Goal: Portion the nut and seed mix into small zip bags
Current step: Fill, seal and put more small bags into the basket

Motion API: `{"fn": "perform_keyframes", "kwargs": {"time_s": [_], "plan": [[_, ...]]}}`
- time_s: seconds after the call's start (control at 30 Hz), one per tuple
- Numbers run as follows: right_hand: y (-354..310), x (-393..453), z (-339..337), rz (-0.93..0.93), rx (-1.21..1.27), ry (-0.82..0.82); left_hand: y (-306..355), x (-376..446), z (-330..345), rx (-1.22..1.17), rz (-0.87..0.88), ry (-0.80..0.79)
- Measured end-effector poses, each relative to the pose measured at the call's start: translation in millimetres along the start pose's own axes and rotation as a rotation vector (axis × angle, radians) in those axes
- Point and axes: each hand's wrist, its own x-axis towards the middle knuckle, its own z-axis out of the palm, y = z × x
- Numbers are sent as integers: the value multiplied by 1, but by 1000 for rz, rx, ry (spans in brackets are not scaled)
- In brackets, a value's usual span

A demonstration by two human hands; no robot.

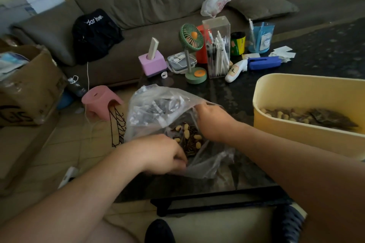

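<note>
Sitting on the dark table (227,92) near its front edge, the clear bag (205,162) is showing pale nuts and dark seeds (188,140). The left hand (162,154) is pinching its near rim; the right hand (212,122) is gripping the far rim. The yellow tub (276,92) is standing just right.

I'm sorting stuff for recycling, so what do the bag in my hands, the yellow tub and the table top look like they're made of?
Bag: thin clear plastic film, crinkled and see-through. Yellow tub: probably moulded plastic, smooth matte walls. Table top: dark, glossy, speckled; likely polished stone or glass, since it reflects objects.
</note>
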Motion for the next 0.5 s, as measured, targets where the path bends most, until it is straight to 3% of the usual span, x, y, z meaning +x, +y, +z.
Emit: {"fn": "perform_keyframes", "kwargs": {"time_s": [0.17, 0.5], "plan": [[3, -3, 4, 6, 28, -45, -48, 54, 13, -199, -333, 354], [3, -4, 4, 59, 79, -108, -47, 86, 0, -331, -411, 423]]}}
